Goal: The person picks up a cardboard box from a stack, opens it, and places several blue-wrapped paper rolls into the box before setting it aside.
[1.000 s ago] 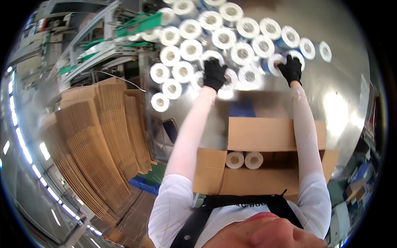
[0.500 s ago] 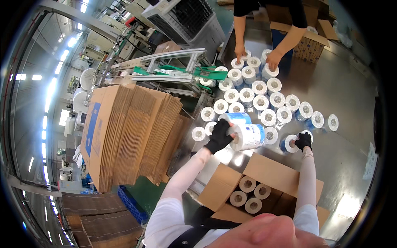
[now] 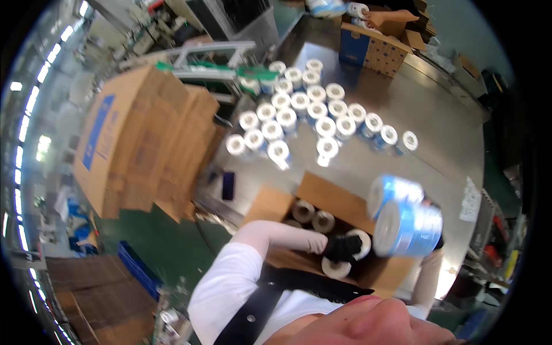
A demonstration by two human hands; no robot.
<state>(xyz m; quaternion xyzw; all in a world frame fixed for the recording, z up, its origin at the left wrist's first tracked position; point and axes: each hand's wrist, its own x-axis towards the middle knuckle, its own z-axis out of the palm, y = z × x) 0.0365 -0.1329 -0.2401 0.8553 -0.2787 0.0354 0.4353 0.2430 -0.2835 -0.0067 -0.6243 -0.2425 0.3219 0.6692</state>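
My left hand, in a black fingerless glove, reaches into an open cardboard carton. Its fingers close around white paper rolls, end up, in the carton's near part. Several other rolls stand deeper inside at the left. Above the carton's right flap, my right hand grips two paper rolls in blue-and-white wrap, held on their sides. Those rolls hide most of its gloved fingers, and motion blurs them. Many wrapped rolls stand on the metal table beyond the carton.
Flattened cartons are stacked at the left beside a conveyor with green guides. A dark flat object lies near the table's left edge. At the far end, another person's hand is at a blue-and-brown carton with rolls.
My left hand has carried rolls from the table into the carton. My right hand has lifted two rolls off the table. The other person's hands moved from the rolls to the far carton.
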